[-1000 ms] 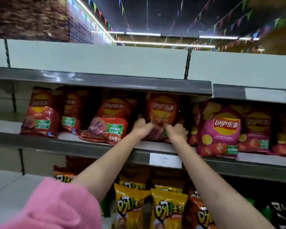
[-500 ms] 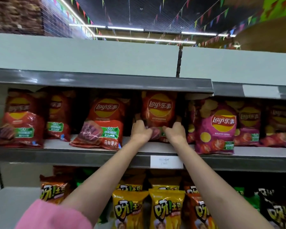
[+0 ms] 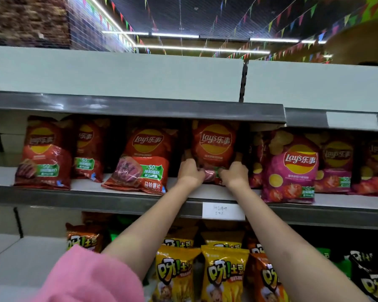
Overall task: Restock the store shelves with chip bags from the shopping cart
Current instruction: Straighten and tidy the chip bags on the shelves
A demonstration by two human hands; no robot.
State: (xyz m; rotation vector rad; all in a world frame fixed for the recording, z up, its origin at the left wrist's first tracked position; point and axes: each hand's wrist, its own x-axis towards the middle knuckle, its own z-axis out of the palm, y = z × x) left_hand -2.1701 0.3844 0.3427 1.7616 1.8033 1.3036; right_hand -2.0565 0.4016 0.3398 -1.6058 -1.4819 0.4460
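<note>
A red Lay's chip bag (image 3: 215,144) stands upright on the upper grey shelf (image 3: 122,200), between another red Lay's bag (image 3: 143,159) on its left and a pink Lay's bag (image 3: 291,168) on its right. My left hand (image 3: 189,172) grips the bag's lower left corner. My right hand (image 3: 235,173) grips its lower right corner. The bag's bottom edge is hidden behind both hands. The shopping cart is out of view.
More red Lay's bags (image 3: 45,153) stand at the shelf's left end, and dark red ones (image 3: 336,164) at the right. A white price tag (image 3: 223,211) sits on the shelf's front rail. Yellow and orange chip bags (image 3: 224,277) fill the shelf below. A top shelf board (image 3: 135,109) hangs just above the bags.
Both hands stay on the red bag's lower corners and have pushed it slightly deeper and more upright. The camera view has shifted a little to the right and closer.
</note>
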